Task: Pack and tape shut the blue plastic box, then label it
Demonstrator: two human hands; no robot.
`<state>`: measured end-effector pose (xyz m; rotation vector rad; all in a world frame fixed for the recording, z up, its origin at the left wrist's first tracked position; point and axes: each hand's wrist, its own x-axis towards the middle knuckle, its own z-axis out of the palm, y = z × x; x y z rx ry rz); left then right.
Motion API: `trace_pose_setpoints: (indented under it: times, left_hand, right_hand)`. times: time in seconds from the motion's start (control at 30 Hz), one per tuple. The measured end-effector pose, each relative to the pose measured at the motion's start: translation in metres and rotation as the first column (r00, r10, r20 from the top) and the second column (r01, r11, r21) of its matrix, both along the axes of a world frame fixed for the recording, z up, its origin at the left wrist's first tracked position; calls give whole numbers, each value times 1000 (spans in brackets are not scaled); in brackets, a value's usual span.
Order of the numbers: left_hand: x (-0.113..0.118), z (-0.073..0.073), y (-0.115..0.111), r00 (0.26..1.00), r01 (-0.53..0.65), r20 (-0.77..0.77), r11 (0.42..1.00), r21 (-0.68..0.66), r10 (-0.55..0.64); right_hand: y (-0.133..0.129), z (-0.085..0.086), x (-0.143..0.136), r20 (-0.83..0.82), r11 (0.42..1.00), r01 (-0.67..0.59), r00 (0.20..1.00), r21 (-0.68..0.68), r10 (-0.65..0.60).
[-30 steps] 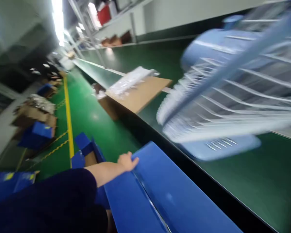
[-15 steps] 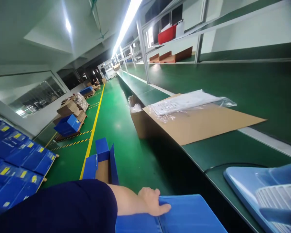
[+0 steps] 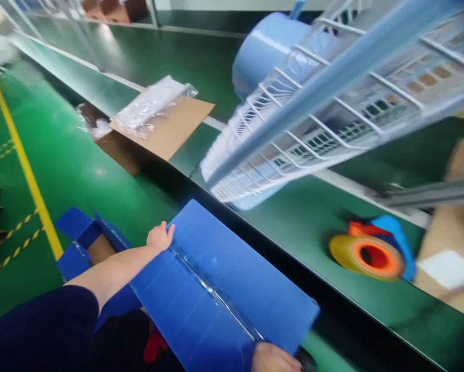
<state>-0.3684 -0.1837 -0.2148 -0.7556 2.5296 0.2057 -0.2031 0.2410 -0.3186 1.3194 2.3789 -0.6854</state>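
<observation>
Below the worktop (image 3: pixel 371 310) edge, a closed blue box (image 3: pixel 224 289) sits in front of the person, its two top flaps meeting along a taped seam. Left hand (image 3: pixel 160 236) rests on the far-left corner, fingers curled over the edge, a grip pinching the flap. Right hand (image 3: pixel 274 359) shows only in part at the near-right end, against the box; whether its grip is pressed together or spread I cannot tell.

On the worktop just beyond stands a pale blue fan (image 3: pixel 313 98) with a white wire guard, blurred. To its right lies a tape roll (image 3: pixel 365 257), yellow and orange, and to the left a cardboard sheet (image 3: pixel 165 129) with a plastic bag on it.

Judging by its look, the box is smooth corrugated board: stiff across the flaps, fairly light for its bulk, somewhat slippery. Opposite corners or edges, as the hands sit now, seem the soundest hold; pressing mid-flap might buckle the seam.
</observation>
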Motion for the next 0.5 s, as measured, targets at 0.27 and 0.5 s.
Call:
trace_pose_setpoints:
  times: [0.27, 0.5]
  left_hand:
    - [0, -14, -4, 998, 67, -12, 994, -91, -68]
    - [3, -18, -10, 998, 65, 27, 994, -84, -63]
  right_hand:
    - [15, -19, 8, 62, 905, 325, 933, 275, -353]
    - [28, 3, 11, 19, 928, 336, 939, 163, -343]
